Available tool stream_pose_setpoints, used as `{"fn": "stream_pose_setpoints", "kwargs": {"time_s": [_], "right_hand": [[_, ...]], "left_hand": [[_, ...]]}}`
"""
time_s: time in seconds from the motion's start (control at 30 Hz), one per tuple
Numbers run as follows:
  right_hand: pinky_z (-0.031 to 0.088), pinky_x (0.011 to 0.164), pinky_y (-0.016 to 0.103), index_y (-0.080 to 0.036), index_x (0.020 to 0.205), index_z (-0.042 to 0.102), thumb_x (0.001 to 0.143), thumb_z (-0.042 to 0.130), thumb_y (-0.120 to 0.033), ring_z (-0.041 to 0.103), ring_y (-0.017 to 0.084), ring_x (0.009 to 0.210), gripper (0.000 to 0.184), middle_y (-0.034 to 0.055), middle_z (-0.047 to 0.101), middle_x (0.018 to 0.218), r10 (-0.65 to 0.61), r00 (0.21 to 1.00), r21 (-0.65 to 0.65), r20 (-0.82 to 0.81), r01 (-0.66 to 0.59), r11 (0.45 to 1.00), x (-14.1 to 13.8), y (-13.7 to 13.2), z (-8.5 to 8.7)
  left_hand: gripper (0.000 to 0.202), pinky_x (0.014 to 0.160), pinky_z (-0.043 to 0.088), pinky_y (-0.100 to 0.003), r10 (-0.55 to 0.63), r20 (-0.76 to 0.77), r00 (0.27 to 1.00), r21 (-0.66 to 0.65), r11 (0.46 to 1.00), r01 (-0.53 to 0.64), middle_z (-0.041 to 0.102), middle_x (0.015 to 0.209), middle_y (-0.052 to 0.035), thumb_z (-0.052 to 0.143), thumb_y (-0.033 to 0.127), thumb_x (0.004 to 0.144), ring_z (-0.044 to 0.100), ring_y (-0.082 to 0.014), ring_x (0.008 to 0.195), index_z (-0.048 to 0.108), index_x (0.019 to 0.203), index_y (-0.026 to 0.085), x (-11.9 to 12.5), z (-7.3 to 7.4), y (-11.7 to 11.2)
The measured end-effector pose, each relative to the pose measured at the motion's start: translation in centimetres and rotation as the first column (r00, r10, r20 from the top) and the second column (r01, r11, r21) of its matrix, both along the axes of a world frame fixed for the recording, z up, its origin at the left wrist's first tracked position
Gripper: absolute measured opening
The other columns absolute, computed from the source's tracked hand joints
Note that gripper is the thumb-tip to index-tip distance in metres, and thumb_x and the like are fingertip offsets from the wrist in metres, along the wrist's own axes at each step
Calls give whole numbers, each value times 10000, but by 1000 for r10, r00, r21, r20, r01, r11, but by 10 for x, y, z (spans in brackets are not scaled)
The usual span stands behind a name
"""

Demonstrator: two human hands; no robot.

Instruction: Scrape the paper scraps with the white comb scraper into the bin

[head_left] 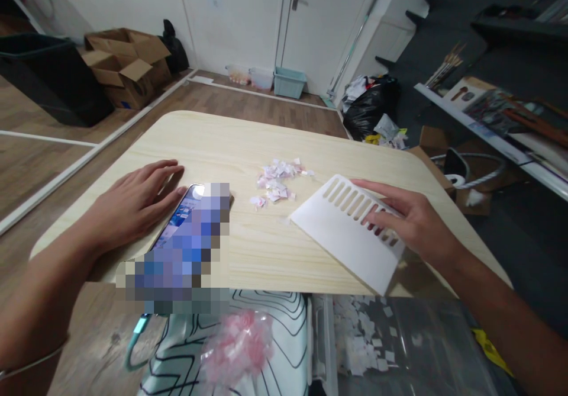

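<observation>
Head view: the right hand (412, 221) rests flat, fingers spread, on the slotted white scraper (344, 230), whose long axis angles toward the paper scraps (277, 186) to its left, while the left hand (133, 203) lies open beside the phone (186, 230).

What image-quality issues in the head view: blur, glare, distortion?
Head view: wide-angle bend at edges; pixelated block covers most of the phone, with glare at its top; soft shadow under left hand; paper scraps and right hand reasonably sharp.
</observation>
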State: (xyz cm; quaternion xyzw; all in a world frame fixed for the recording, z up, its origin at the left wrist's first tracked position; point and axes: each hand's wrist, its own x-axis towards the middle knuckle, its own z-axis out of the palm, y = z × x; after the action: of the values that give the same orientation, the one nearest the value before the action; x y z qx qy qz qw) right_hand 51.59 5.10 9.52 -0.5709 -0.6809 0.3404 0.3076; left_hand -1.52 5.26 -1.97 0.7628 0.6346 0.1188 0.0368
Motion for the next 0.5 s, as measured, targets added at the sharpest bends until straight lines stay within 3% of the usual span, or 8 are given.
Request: {"fn": "stream_pose_setpoints", "kwargs": {"time_s": [0.2,0.5], "right_hand": [[622,592,320,-211,1481,934,776,839,-262,731,217,608,713,13,890,783,-91,994,-195,-60,78,978,-24,-1,-9],[629,643,323,-219,1541,907,755,897,-305,766,223,681,791,23,904,842,-25,991,-305,-129,-16,952,-39,-2,-15]], "left_hand": [[894,1410,503,-639,-22,43,999,14,1000,21,628,1835,-263,235,754,1228,641,-458,1660,617,1713,107,-1,-1,1],[909,1411,513,-630,-8,44,999,12,1000,7,640,1823,-255,240,770,1211,655,-454,1651,647,1688,112,2,3,-1]]}}
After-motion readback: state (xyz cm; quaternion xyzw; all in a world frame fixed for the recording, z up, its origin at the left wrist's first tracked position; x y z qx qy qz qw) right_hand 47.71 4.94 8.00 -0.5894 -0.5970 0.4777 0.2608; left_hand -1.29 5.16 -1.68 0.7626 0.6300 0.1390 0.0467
